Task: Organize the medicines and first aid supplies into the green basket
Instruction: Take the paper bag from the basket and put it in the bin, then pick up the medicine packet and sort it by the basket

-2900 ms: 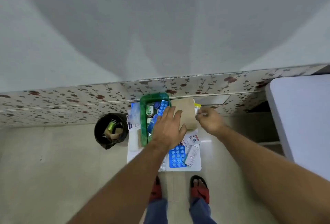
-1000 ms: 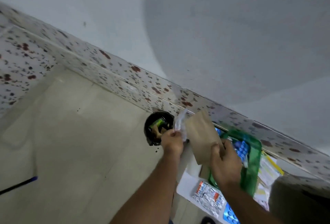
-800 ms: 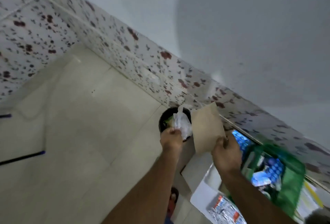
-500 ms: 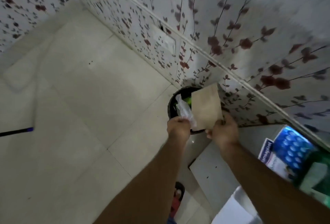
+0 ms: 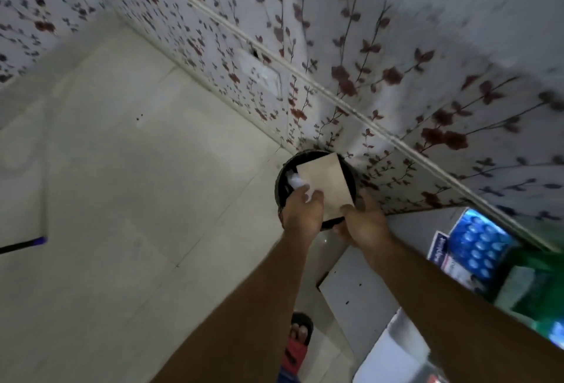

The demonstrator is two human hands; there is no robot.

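Note:
Both hands are over a black round bin [image 5: 282, 181] that stands on the floor against the flowered wall. My left hand [image 5: 303, 211] is closed on a crumpled clear plastic wrapper [image 5: 297, 182], which hangs inside the bin's mouth. A flat brown paper bag [image 5: 326, 184] is pinched at its lower corner by my right hand [image 5: 361, 223] and covers most of the bin's opening. At the right edge, blurred, is the green basket [image 5: 537, 288], with a blue blister pack [image 5: 479, 245] and a white medicine box [image 5: 439, 253] beside it.
A low white table [image 5: 357, 291] carries the basket and medicines at lower right. The flowered tile wall runs diagonally behind the bin. Pale floor tiles spread to the left, with a dark stick with a blue tip [image 5: 24, 245] at the left edge. My sandalled foot [image 5: 297, 343] shows below.
I have turned left from the table toward the bin. Both hands have carried the plastic wrapper and the paper bag from the table to directly over the bin's mouth, lower than half a second ago.

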